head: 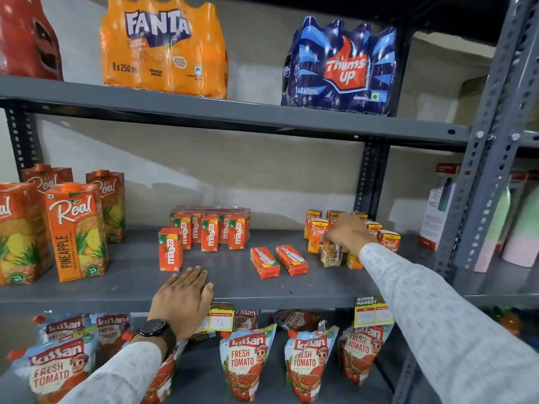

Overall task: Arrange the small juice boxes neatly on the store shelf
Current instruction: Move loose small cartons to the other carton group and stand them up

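On the grey middle shelf (116,290) stand several small orange Maaza juice boxes (210,233) in a loose group, one (170,249) apart at the front left. Two more Maaza boxes (264,263) (291,260) lie flat on their sides to the right. Further right is a cluster of small Real juice boxes (316,234), upright. My right hand (347,233) reaches into that cluster and grips one small Real box (331,253) from above. My left hand (183,298), fingers together, rests flat on the shelf's front edge below the Maaza boxes, holding nothing.
Large Real pineapple cartons (75,231) stand at the shelf's left. Fanta (163,45) and Thums Up (341,65) multipacks sit on the shelf above. Kissan tomato pouches (248,360) fill the shelf below. A perforated steel upright (481,182) bounds the right side.
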The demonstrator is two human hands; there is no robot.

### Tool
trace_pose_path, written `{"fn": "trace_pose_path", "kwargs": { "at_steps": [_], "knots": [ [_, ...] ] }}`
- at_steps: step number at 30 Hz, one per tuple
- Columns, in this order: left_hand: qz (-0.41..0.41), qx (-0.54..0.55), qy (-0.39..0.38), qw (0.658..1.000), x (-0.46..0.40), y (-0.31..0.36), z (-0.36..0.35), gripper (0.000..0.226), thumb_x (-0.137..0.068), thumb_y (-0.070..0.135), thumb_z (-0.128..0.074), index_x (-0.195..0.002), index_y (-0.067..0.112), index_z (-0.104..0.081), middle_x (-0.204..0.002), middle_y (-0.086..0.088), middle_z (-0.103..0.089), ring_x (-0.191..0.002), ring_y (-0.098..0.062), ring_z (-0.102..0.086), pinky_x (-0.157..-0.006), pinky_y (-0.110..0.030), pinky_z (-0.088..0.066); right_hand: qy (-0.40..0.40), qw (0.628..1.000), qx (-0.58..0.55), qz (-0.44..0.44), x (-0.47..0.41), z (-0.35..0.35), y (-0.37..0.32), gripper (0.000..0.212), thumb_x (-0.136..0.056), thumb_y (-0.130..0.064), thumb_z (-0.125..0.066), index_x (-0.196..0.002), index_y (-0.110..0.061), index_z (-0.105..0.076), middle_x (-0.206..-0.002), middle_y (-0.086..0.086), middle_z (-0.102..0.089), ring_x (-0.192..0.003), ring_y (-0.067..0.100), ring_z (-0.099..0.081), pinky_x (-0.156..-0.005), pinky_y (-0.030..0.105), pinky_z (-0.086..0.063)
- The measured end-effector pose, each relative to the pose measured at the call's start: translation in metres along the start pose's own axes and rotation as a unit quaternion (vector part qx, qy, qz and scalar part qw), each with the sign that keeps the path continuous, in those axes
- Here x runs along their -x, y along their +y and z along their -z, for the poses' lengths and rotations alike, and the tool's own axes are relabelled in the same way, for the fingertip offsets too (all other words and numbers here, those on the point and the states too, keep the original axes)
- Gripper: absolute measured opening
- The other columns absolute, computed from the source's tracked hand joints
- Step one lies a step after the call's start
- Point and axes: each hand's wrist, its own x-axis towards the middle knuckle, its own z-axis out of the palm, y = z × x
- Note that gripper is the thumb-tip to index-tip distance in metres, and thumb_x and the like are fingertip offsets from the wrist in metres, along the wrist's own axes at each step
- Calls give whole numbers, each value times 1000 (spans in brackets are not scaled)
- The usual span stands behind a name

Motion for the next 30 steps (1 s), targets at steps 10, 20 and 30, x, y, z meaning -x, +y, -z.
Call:
{"fn": "trace_pose_path", "kwargs": {
  "at_steps": [10, 20, 30],
  "knots": [
    [-1, -6, -5, 1000, -2, -1, -2, 62, -103, 50, -14, -156, 23, -34, -164, 4, -32, -153, -12, -24, -126, -34, -16, -36, 999, 29, 0, -5, 7, -9, 58, -65, -50, -93, -101, -13, -67, -96, 6, -70, -83, 27, -71, -78, 41, -63],
    [2, -5, -7, 1000, -2, 0, -2, 62, -103, 50, -15, -156, 23, -34, -163, 5, -32, -152, -12, -24, -126, -34, -17, -47, 997, 57, 3, -7, 19, -16, 42, -69, -28, -89, -101, -13, -66, -88, 5, -66, -75, 25, -66, -70, 38, -62],
    [1, 3, -3, 1000, 0, 0, 1, 60, -104, 50, -17, -155, 23, -35, -163, 5, -32, -152, -12, -24, -126, -35, -16, -36, 991, 123, 42, -7, 22, -16, 43, -80, -21, -87, -116, -11, -67, -103, 10, -68, -87, 28, -65, -74, 38, -57]
  ]
}}
